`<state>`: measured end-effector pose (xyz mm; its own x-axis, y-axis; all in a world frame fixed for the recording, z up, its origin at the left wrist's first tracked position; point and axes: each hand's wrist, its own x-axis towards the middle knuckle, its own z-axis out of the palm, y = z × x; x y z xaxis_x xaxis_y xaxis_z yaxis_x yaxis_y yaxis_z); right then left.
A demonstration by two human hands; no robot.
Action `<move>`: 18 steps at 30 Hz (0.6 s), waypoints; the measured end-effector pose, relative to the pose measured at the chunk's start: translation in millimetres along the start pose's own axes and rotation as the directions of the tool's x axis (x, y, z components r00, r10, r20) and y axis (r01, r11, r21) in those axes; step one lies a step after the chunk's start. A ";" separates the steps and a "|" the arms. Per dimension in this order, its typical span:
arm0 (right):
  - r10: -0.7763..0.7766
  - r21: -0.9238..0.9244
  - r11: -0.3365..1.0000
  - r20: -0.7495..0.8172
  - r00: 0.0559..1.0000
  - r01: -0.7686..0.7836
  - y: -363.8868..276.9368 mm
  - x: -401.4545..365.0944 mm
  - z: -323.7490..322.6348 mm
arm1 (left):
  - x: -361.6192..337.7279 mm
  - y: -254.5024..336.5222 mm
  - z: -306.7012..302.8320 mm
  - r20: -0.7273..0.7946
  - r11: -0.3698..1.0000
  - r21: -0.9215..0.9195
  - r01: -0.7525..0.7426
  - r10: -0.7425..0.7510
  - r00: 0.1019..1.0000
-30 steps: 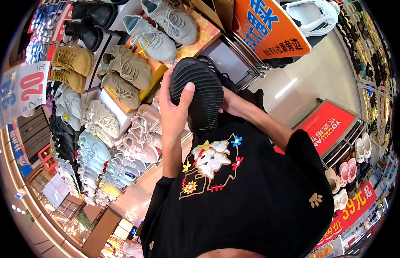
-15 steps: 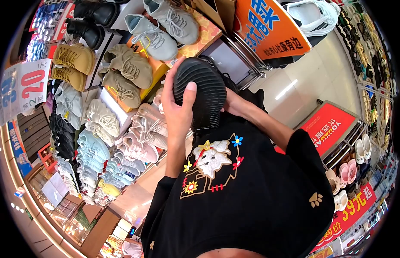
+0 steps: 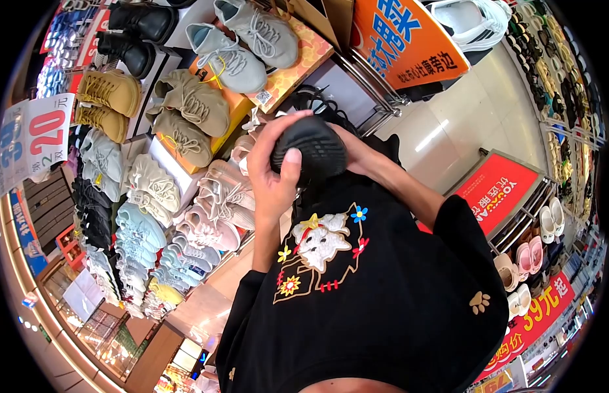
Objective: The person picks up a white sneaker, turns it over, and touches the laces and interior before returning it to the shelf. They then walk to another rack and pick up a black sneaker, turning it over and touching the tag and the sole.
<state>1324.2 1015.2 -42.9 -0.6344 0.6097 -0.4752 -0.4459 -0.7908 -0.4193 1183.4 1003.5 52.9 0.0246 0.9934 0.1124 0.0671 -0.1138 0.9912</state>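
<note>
In front of my chest is a black shoe (image 3: 312, 149), turned so that one rounded end points at me; part of its grooved underside shows. My left hand (image 3: 270, 157) grips it from the left, thumb across the near face and fingers over the top edge. From the right side, my right hand (image 3: 351, 148) holds the same shoe, its fingertips hidden behind it. Just beyond the hands lie dark laces or straps of another black shoe (image 3: 317, 101), partly covered.
Rows of shoes fill the left rack, including grey sneakers (image 3: 229, 59), olive shoes (image 3: 193, 108) and tan boots (image 3: 104, 92). An orange sign (image 3: 416, 49) stands ahead. A red sign (image 3: 504, 190) and pink shoes (image 3: 530, 259) are at right. Tiled floor (image 3: 452, 121) shows between.
The shoe has tipped in my hands: its full ribbed sole faced me before, and now a rounded end does. Both hands keep hold, the left fingers now reaching over the top.
</note>
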 end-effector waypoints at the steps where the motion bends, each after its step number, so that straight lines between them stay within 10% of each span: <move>1: 0.002 0.043 0.999 0.012 1.000 -0.003 0.1 1.2 -1.3 | -1.5 -0.6 -1.2 0.056 0.997 0.024 -0.079 0.077 0.995; 18: -0.332 -0.341 0.900 -0.139 0.933 0.269 -20.2 -9.8 -3.1 | -7.1 3.6 -3.3 0.240 0.924 0.182 -0.337 0.291 0.926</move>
<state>1341.4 1025.4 -32.1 -0.3562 0.8388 -0.4118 -0.3569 -0.5294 -0.7696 1180.3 996.0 55.9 0.2818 0.8828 0.3759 0.2353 -0.4433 0.8649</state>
